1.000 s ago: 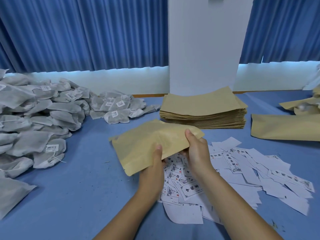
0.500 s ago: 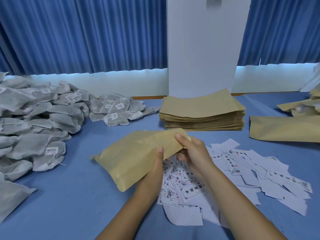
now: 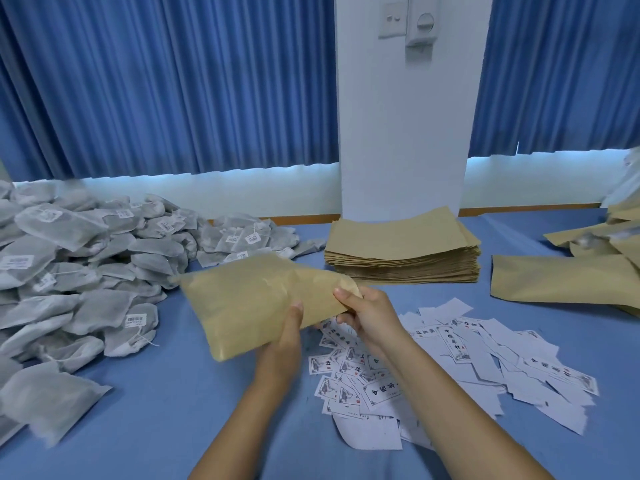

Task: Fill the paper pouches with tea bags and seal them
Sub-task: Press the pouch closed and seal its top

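Pouch in hand: a brown kraft-paper pouch [image 3: 256, 299] is held up off the table in front of the person. It is tilted, with its far left corner high and its near corner low. It looks slightly puffed and its edges are blurred.
Left hand: the left hand [image 3: 284, 344] grips the pouch's lower right edge, thumb laid flat on the front face. The fingers are out of sight behind the paper.
Right hand: the right hand [image 3: 367, 317] pinches the pouch's right-hand end, where the paper bunches to a point, with its fingers curled round that end.
Pouch mouth: I cannot tell from here whether it is open or sealed.
Tea bags: a big heap of grey-white mesh tea bags [image 3: 69, 271], each with a small white tag, covers the left of the table. It reaches back behind the held pouch.
Spare pouches: a neat stack of flat brown paper pouches [image 3: 401, 251] sits at the back, against the foot of a white pillar [image 3: 405, 116].
Right side: several more loose brown pouches [image 3: 561, 278] lie overlapping near the right edge.
Labels: a scatter of small white printed paper labels [image 3: 450, 368] lies under and to the right of the forearms.
Table: a blue cloth-covered table [image 3: 156, 410].
Backdrop: pleated blue curtains [image 3: 173, 81] hang on either side of the pillar.
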